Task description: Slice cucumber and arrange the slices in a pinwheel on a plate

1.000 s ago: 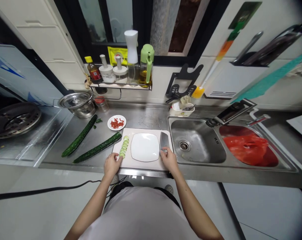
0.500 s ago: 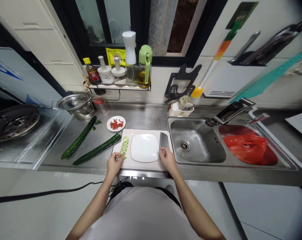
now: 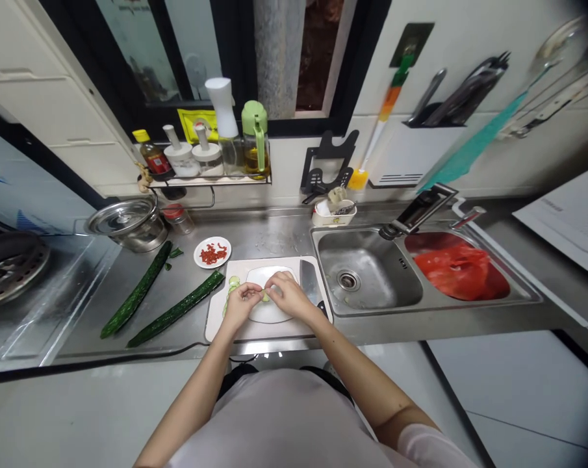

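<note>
Over the white plate point(image 3: 269, 314), my left hand point(image 3: 243, 301) and my right hand point(image 3: 288, 296) meet with fingertips pinched on a cucumber slice point(image 3: 265, 296). The plate lies on a pale cutting board point(image 3: 245, 331). A row of cucumber slices point(image 3: 234, 283) sits at the board's left, partly hidden by my left hand. On the right side of the board rests a knife point(image 3: 308, 278), its dark handle partly behind my right wrist. Two cucumbers lie to the left: a cut one point(image 3: 177, 310) close to the board and a longer one point(image 3: 136, 292) farther off.
Behind the board is a small white dish point(image 3: 212, 252) of chopped red pieces. A lidded steel pot point(image 3: 128, 224) and a red-capped jar point(image 3: 178, 218) stand at the back left. The steel sink point(image 3: 369, 270) adjoins on the right, with a red plastic bag point(image 3: 452, 270) in its second basin.
My left hand has moved right from the slice row with a cucumber slice. My right hand has left the plate's right edge and joined it over the plate. The view has shifted slightly.
</note>
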